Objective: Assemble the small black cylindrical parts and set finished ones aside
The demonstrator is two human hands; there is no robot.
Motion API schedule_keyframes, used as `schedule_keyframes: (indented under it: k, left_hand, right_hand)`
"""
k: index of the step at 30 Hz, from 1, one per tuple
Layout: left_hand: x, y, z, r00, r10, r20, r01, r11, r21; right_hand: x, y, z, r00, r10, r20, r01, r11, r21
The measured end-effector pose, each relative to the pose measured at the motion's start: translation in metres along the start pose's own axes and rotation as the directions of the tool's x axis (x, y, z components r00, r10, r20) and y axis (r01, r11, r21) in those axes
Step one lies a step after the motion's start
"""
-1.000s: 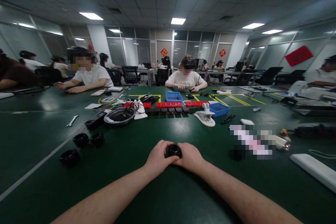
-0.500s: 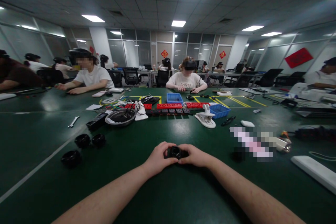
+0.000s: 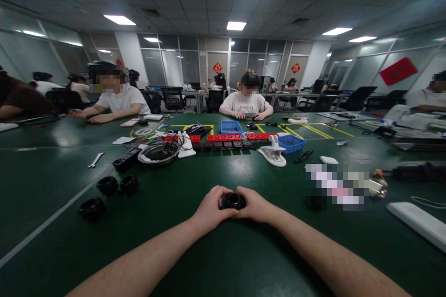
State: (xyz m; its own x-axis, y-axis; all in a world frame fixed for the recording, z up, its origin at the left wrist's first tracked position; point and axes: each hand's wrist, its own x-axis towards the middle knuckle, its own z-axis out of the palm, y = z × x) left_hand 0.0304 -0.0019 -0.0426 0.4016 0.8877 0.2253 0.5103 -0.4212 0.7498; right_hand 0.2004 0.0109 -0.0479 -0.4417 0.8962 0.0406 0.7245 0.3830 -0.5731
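Between my two hands, close above the green table or resting on it, is a small round black part [image 3: 233,200] with a hole in its top. My left hand [image 3: 214,206] curves around its left side, thumb in front and fingers behind. From the right, my right hand [image 3: 254,204] grips the same part, its thumb meeting the left thumb at the front. The part's exact kind cannot be made out. Off to the left stand three shiny black round pieces: one nearest [image 3: 92,209], one behind it [image 3: 107,185] and another [image 3: 129,184] beside that.
Farther along the green table [image 3: 195,260] are a metal bowl [image 3: 158,154] with dark contents, a white clip stand [image 3: 273,154], blue trays [image 3: 231,127], red socket strips [image 3: 224,138] and a wrench [image 3: 95,160]. A white bar [image 3: 418,222] lies at right. Co-workers sit across the table.
My right hand has shifted its fingers, now wrapping closer around the black part. My left hand stays nearly in place. The view has tilted slightly.
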Motion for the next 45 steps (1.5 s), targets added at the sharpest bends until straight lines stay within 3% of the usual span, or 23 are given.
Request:
schedule_keyframes:
  k: [5,8,13,17,21,28,35,41,45]
  left_hand:
    - [-0.002,0.001,0.004,0.997,-0.021,-0.072,0.021,1.000,0.008]
    - [0.000,-0.002,0.003,0.998,0.007,-0.059,-0.006,1.000,0.008]
    - [0.001,-0.005,-0.003,0.998,0.066,0.018,-0.066,0.998,-0.004]
    - [0.001,-0.002,-0.008,0.991,0.102,0.087,-0.100,0.994,-0.035]
    - [0.001,0.001,-0.010,0.987,0.115,0.109,-0.112,0.993,-0.035]
    - [-0.002,0.008,-0.008,0.987,0.138,0.079,-0.138,0.990,-0.006]
    - [-0.002,0.006,-0.004,0.994,0.080,0.071,-0.083,0.996,0.029]
    - [-0.004,0.007,0.003,0.997,-0.038,-0.064,0.043,0.997,0.066]
    - [-0.003,0.008,0.002,0.995,-0.057,-0.078,0.061,0.996,0.059]
  right_hand:
    - [-0.003,-0.011,0.010,0.986,0.063,-0.152,-0.099,0.965,-0.241]
    - [-0.004,-0.013,0.007,0.990,-0.002,-0.143,-0.033,0.969,-0.245]
    - [-0.005,-0.004,-0.008,0.983,-0.185,-0.001,0.185,0.982,-0.033]
    - [-0.003,0.002,-0.016,0.955,-0.280,0.099,0.260,0.949,0.177]
    - [-0.001,0.006,-0.017,0.941,-0.302,0.155,0.228,0.901,0.370]
    - [-0.001,0.006,-0.016,0.947,-0.263,0.185,0.175,0.904,0.390]
    - [-0.001,0.005,-0.010,0.986,-0.137,0.100,0.120,0.980,0.157]
    - [-0.004,-0.007,0.008,0.994,0.012,-0.107,-0.033,0.980,-0.199]
    - [-0.004,-0.013,0.013,0.975,-0.047,-0.218,-0.036,0.930,-0.365]
